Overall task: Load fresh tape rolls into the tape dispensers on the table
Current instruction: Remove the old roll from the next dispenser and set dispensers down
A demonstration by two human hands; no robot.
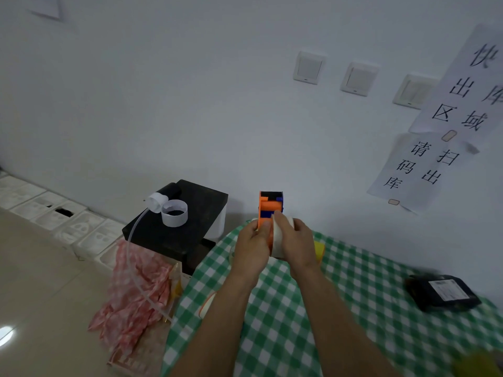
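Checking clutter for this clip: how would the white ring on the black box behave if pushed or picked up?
The ring looks thin-walled and hollow, so it is probably very light and easily crushed. It stands on its flat end on the box, so a push would likely slide it; tipped over, it could roll.

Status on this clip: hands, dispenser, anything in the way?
Left hand grips orange dispenser. Right hand holds white roll against it. Nothing in the way.
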